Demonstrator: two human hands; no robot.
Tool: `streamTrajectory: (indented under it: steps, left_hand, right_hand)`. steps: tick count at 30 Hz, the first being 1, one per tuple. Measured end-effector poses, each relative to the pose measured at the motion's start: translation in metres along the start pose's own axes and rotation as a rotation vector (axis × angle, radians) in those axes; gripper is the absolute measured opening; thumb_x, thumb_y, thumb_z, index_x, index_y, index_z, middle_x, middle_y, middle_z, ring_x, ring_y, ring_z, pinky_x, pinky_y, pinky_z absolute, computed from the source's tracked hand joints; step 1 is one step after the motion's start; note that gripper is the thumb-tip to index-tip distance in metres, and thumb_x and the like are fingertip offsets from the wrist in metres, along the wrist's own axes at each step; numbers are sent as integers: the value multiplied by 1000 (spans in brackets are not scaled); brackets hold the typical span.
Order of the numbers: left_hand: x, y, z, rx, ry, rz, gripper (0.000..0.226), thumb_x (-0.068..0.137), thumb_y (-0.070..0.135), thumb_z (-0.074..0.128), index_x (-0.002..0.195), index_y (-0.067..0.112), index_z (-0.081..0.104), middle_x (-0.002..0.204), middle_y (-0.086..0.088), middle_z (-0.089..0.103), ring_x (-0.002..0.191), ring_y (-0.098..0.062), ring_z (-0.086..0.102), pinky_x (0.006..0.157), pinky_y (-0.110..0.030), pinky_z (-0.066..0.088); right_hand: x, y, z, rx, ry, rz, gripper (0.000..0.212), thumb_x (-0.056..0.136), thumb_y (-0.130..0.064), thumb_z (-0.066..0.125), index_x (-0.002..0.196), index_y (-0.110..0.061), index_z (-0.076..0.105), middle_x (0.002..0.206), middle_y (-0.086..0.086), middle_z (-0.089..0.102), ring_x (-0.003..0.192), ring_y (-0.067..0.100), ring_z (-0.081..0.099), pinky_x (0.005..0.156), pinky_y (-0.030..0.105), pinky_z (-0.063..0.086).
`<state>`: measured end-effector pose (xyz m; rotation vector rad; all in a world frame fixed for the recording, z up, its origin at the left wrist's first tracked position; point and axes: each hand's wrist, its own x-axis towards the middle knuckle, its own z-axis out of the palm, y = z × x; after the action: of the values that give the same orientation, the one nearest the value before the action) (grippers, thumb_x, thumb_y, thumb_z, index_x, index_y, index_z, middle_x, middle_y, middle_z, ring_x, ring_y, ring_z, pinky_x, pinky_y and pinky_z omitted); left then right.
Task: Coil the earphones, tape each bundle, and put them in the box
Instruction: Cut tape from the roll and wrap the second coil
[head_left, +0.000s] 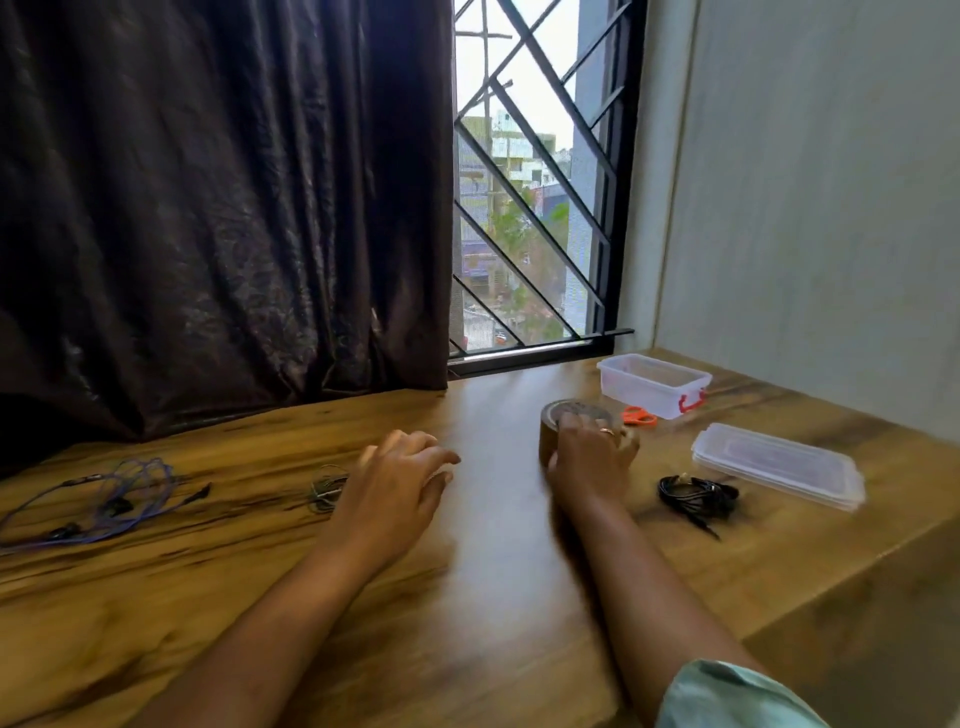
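Under right hand (589, 460), tape roll (561, 418), axis upright

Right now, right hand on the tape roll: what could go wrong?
1. The green coil lies unheld beside the left hand; it may spring loose before taping.
2. The scissors sit just behind the tape roll the right hand grips; lifting it could knock them.
3. The purple earphones sprawl uncoiled at far left; they may snag.

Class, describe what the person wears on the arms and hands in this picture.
Both forearms are bare. The right hand wears a ring on one finger, and a pale green sleeve covers the right upper arm. The left hand shows nothing worn.
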<state>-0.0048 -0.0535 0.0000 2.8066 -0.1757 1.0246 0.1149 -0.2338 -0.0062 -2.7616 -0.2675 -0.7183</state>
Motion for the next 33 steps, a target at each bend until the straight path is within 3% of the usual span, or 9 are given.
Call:
streamTrajectory:
  steps: [4, 6, 9, 12, 18, 22, 29, 31, 33]
  left_hand:
    - [2, 0, 3, -151, 31, -114, 38, 92, 32, 55, 130, 28, 52, 127, 10, 53, 118, -9, 44, 93, -22, 34]
    - [3, 0, 5, -222, 43, -182, 52, 91, 39, 54, 140, 27, 41, 139, 4, 45, 128, -11, 37, 99, -20, 27]
    - [3, -1, 5, -363, 47, -306, 75, 83, 55, 46, 148, 29, 19, 153, 2, 25, 138, -14, 24, 104, -25, 23]
    - [3, -4, 0, -428, 135, -322, 84, 77, 60, 48, 148, 33, 13, 155, 5, 18, 140, -12, 21, 106, -30, 26]
    - [6, -13, -4, -416, 95, -302, 73, 80, 51, 60, 144, 26, 33, 148, 3, 36, 135, -13, 33, 104, -23, 28]
    - [6, -14, -3, -408, 90, -280, 64, 84, 41, 63, 142, 29, 37, 146, 2, 41, 134, -12, 36, 106, -26, 31]
    - [9, -13, -5, -434, 161, -278, 44, 90, 30, 59, 133, 24, 51, 137, 1, 51, 119, 2, 38, 95, -8, 25]
    - [9, -17, -4, -451, 160, -301, 42, 92, 27, 56, 133, 22, 51, 135, 0, 52, 120, 0, 39, 96, -10, 28]
    - [8, -23, -2, -493, 162, -361, 39, 94, 26, 52, 134, 23, 50, 135, -2, 53, 123, -7, 44, 100, -21, 36]
  right_hand:
    - [-6, -24, -5, 442, 78, -54, 31, 87, -26, 58, 117, -24, 55, 124, -4, 58, 119, 16, 49, 97, 36, 21]
    - [-14, -45, -8, 736, 88, -65, 26, 87, -30, 62, 112, -23, 58, 113, -4, 62, 108, 17, 56, 95, 38, 30]
    - [-28, -72, -12, 1096, 23, -180, 21, 87, -38, 61, 105, -28, 56, 100, -5, 64, 91, 17, 62, 85, 48, 50]
    - [-35, -80, -12, 1298, -86, -232, 14, 93, -28, 59, 99, -37, 51, 95, -1, 65, 85, 19, 65, 77, 43, 57]
    - [-38, -76, -7, 1322, -193, -242, 9, 98, -22, 50, 102, -29, 54, 94, -6, 63, 86, 7, 61, 71, 17, 51]
    - [-38, -76, -5, 1340, -179, -210, 11, 100, -19, 46, 102, -22, 57, 90, -7, 62, 81, 4, 59, 69, 13, 47]
    - [-36, -75, -3, 1315, -215, -210, 16, 100, -19, 44, 104, -21, 60, 94, -8, 64, 84, 1, 60, 71, 13, 46]
    - [-35, -73, -5, 1325, -308, -241, 21, 100, -17, 45, 115, -16, 59, 101, -7, 63, 90, 2, 60, 72, 12, 47]
    - [-35, -69, -6, 1269, -371, -307, 28, 97, -15, 52, 124, -13, 57, 112, -3, 63, 96, 4, 59, 74, 11, 48]
